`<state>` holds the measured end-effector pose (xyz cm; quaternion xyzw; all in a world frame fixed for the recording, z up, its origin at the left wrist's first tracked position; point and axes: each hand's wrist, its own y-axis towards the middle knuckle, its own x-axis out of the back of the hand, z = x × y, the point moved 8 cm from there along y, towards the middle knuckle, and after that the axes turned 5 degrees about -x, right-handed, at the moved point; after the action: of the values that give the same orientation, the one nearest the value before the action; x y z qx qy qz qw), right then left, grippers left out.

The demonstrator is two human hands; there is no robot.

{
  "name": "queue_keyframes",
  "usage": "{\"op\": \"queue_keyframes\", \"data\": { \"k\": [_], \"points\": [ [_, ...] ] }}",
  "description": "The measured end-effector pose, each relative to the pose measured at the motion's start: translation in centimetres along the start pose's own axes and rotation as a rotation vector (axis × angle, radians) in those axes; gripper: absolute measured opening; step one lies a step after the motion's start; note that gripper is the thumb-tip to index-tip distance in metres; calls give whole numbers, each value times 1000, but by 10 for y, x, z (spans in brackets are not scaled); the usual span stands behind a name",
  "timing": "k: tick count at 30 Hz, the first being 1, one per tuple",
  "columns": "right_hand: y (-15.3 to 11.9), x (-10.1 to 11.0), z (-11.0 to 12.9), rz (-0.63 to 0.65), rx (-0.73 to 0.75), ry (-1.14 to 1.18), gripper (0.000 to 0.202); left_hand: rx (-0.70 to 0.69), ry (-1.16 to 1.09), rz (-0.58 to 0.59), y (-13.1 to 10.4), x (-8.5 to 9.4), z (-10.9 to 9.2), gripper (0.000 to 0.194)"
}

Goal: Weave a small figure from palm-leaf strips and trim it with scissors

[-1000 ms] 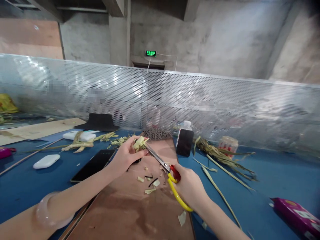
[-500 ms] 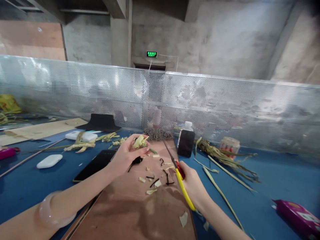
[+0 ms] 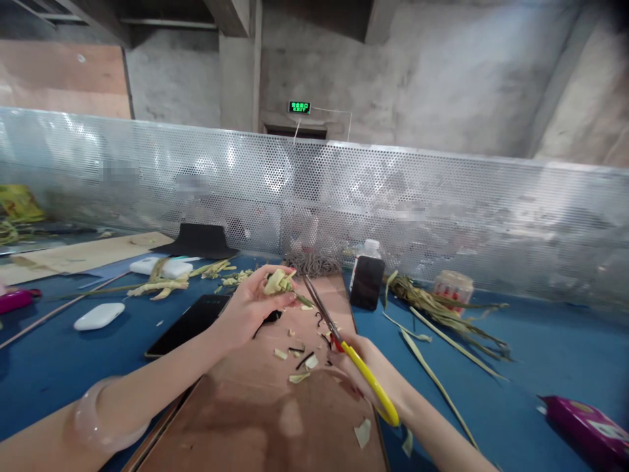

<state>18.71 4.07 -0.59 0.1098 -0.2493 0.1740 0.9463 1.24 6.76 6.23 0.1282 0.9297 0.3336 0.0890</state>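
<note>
My left hand [image 3: 250, 298] is closed round a small flower [image 3: 278, 282] folded from pale green leaf strips. Its short green stem points to the right, past my fingertips. In my right hand [image 3: 381, 370] is a pair of scissors [image 3: 358, 362] with red and yellow handles. The blades point up and to the left, seem slightly parted, and end near the flower, apart from it. Beneath both hands lies a brown board [image 3: 236, 419], strewn with leaf scraps [image 3: 299, 378] and short black pieces.
A dark bottle [image 3: 367, 282] with a white cap stands beyond the board. Dried leaves [image 3: 427, 305] and a clear jar [image 3: 453, 290] are to the right, a purple packet [image 3: 584, 423] nearer. A phone [image 3: 189, 324] and white earbud case [image 3: 99, 316] lie left. A perforated metal screen [image 3: 221, 177] runs behind.
My right hand has turned the scissors, bringing their tips left toward the flower. The flower has turned slightly in my left hand, which stays in nearly the same place.
</note>
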Motion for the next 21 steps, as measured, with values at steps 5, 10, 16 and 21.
{"op": "queue_keyframes", "data": {
  "k": [5, 10, 16, 21],
  "points": [
    [-1, 0, 2, 15, 4, -36, 16, 3, 33, 8, 0, 0, 1, 32],
    [-3, -1, 11, 31, 27, -63, 16, -4, -8, 25, 0, -3, -3, 31],
    [-4, 0, 14, 13, 13, -71, 15, -3, -3, 3, 0, -3, -5, 31],
    [-3, 0, 11, 12, 34, -83, 16, 11, -14, -17, 1, -2, -5, 32]
  ]
}}
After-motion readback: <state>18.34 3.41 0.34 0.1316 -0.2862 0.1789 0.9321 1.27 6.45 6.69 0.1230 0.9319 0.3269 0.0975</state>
